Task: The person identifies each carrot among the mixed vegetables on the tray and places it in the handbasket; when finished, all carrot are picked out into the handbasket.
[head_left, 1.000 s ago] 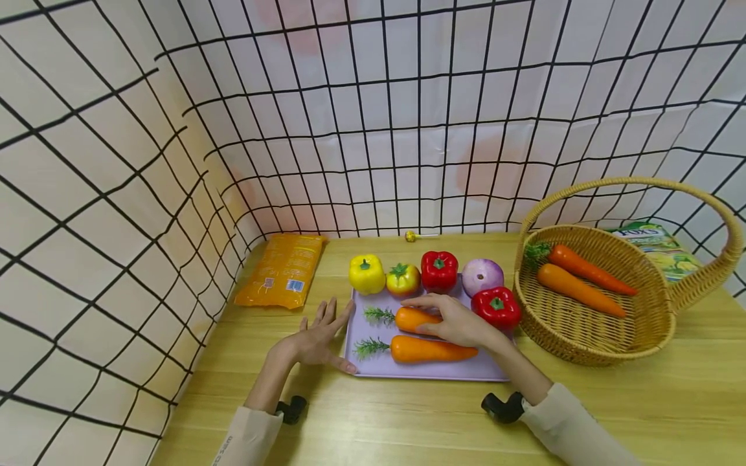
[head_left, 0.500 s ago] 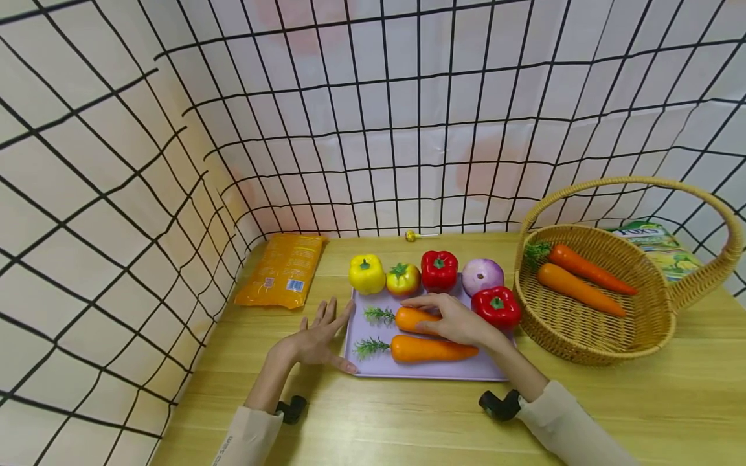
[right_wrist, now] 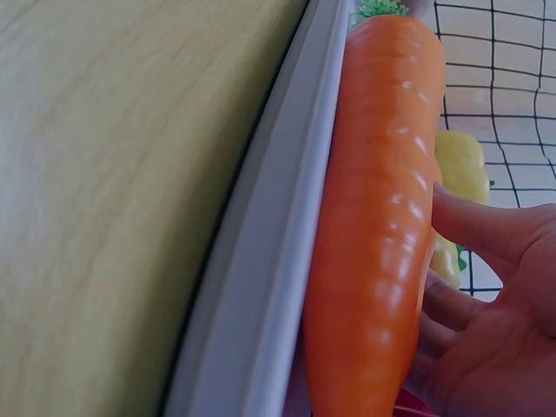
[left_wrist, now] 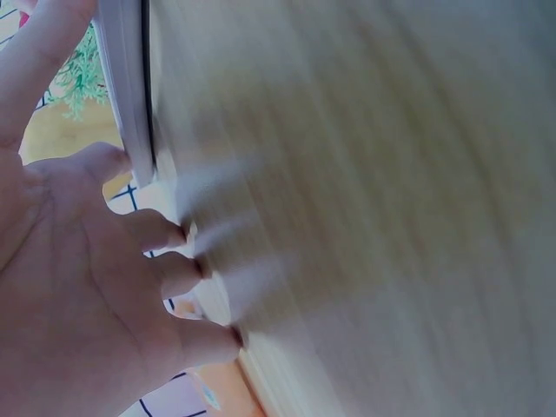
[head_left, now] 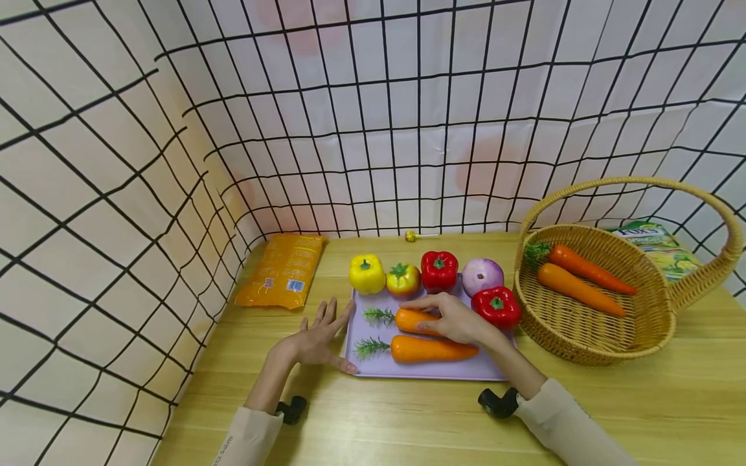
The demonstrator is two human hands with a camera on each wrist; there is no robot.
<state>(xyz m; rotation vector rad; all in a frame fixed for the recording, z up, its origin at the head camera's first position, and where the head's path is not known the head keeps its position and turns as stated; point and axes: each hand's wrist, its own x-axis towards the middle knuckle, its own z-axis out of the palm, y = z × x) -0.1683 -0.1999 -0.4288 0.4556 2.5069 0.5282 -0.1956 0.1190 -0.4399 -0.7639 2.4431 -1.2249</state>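
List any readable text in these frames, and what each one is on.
"FOXS": green-and-yellow packet behind the basket; slightly blurred, its other print unreadable.
Orange packet: lines of print and a barcode-like patch, too small to read.
Left sleeve: dark lettering, too small and blurred.

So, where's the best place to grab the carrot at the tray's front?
Probably the thick end of the front carrot, beside the leaves, from above: it lies flat, tapering to the right, with the tray's rim in front and the right hand on the rear carrot behind.
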